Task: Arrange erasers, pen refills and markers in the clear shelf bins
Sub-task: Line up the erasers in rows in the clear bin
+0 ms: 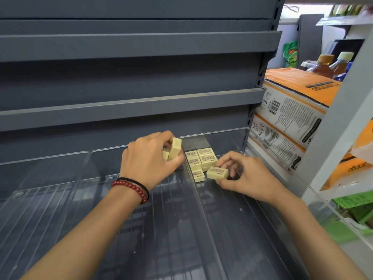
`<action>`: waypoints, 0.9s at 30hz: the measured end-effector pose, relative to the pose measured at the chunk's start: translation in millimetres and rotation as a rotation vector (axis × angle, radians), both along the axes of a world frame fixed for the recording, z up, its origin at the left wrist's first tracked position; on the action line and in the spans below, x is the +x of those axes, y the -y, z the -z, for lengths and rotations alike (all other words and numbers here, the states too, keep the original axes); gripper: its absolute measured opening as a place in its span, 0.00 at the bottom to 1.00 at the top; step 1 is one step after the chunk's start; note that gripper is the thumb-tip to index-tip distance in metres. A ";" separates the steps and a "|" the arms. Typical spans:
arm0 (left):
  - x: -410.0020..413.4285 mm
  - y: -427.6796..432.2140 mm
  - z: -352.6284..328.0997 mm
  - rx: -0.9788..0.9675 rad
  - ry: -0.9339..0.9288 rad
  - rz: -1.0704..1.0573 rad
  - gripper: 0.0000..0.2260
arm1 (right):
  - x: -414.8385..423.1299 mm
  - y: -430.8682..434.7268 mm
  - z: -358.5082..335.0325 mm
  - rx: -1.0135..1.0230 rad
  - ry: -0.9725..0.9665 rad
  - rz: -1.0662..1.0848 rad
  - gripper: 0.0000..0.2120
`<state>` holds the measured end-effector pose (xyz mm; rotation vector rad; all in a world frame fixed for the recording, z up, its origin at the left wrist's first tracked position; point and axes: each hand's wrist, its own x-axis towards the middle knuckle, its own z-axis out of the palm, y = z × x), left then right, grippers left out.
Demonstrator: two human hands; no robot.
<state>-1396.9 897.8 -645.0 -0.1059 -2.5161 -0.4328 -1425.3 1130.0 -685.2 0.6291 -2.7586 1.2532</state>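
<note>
Erasers (201,158) sit packed in rows in the clear bin (232,209), just beyond your right fingertips. Your right hand (248,178) pinches one loose eraser (217,172) between thumb and fingers. Your left hand (147,162) curls its fingers around several upright erasers (175,148).

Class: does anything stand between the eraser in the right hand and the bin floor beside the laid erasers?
Nothing visible does: the eraser hangs right beside the laid erasers, with bare bin floor below it.
</note>
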 end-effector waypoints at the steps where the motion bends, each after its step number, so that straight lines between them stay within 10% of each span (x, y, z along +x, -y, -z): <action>1: -0.1 0.1 0.3 -0.002 0.001 -0.002 0.08 | 1.9 3.3 0.0 -0.010 -0.024 -0.018 0.15; 27: -1.8 -0.7 -0.6 -0.132 -0.057 0.110 0.10 | 27.4 59.3 -14.9 -0.423 -0.131 -0.085 0.18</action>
